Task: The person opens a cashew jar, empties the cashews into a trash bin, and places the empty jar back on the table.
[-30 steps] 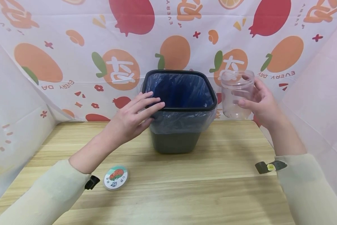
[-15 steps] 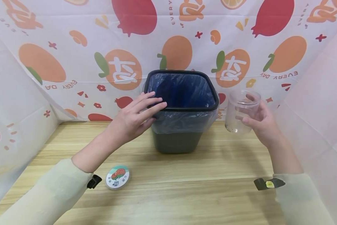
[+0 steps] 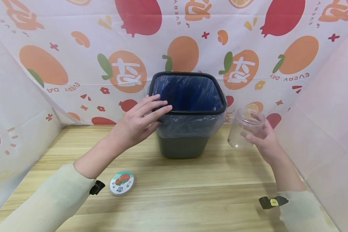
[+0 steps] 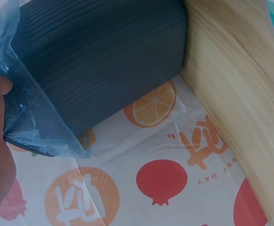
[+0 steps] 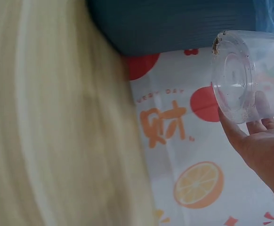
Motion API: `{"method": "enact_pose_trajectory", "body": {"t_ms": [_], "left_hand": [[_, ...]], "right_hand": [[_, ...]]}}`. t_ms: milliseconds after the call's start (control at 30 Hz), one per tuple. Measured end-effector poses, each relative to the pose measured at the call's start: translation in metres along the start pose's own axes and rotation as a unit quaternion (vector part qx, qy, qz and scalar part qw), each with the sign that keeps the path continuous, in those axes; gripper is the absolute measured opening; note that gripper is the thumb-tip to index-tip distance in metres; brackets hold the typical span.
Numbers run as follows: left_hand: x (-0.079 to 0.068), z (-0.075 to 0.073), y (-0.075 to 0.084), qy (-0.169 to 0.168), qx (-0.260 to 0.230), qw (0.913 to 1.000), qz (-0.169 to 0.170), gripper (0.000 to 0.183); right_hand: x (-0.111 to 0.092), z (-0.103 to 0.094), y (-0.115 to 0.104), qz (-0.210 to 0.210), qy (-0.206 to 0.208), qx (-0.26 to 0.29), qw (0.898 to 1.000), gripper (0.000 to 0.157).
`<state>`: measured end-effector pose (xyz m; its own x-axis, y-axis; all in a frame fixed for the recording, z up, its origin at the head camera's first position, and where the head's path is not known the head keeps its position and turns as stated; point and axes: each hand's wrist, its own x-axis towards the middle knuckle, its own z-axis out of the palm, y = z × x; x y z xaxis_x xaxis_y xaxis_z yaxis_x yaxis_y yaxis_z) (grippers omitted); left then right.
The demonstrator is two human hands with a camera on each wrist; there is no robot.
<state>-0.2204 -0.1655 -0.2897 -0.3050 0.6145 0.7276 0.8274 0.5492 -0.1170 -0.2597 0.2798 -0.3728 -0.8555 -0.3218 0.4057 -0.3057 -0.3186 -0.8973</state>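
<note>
My left hand (image 3: 136, 122) holds the near left rim of a dark trash can (image 3: 183, 146) in the head view. Its fingers lie over the rim and the thumb is outside, against the clear liner bag (image 4: 38, 113) in the left wrist view. My right hand (image 3: 268, 138) grips a clear plastic jar (image 3: 243, 132) to the right of the can. The jar is lidless and slightly tilted, its base low over the table. Dark specks cling at the jar's bottom edge in the right wrist view. Fingers behind the jar show through its wall.
A round lid (image 3: 122, 182) with a tomato picture lies on the wooden table (image 3: 191, 199), front left. A fruit-print cloth (image 3: 84, 74) hangs behind the can, and pale cloth walls stand at both sides.
My right hand has brought the jar down from beside the can's rim to low over the table. My left hand keeps its place on the rim.
</note>
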Motion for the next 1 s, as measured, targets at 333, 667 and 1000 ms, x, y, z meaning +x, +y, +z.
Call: {"method": "enact_pose_trajectory", "body": {"t_ms": [333, 667, 1000], "left_hand": [[0.002, -0.001, 0.001, 0.009, -0.002, 0.9999, 0.009, 0.066], [0.001, -0.002, 0.001, 0.0, -0.007, 1.0, -0.001, 0.066], [0.001, -0.002, 0.001, 0.0, -0.004, 1.0, -0.003, 0.067]], "right_hand": [[-0.019, -0.002, 0.022, 0.03, 0.04, -0.036, 0.998, 0.076], [-0.027, -0.003, 0.034, 0.031, 0.028, -0.084, 0.996, 0.084], [-0.033, -0.004, 0.043, 0.056, 0.011, -0.114, 0.992, 0.085]]}}
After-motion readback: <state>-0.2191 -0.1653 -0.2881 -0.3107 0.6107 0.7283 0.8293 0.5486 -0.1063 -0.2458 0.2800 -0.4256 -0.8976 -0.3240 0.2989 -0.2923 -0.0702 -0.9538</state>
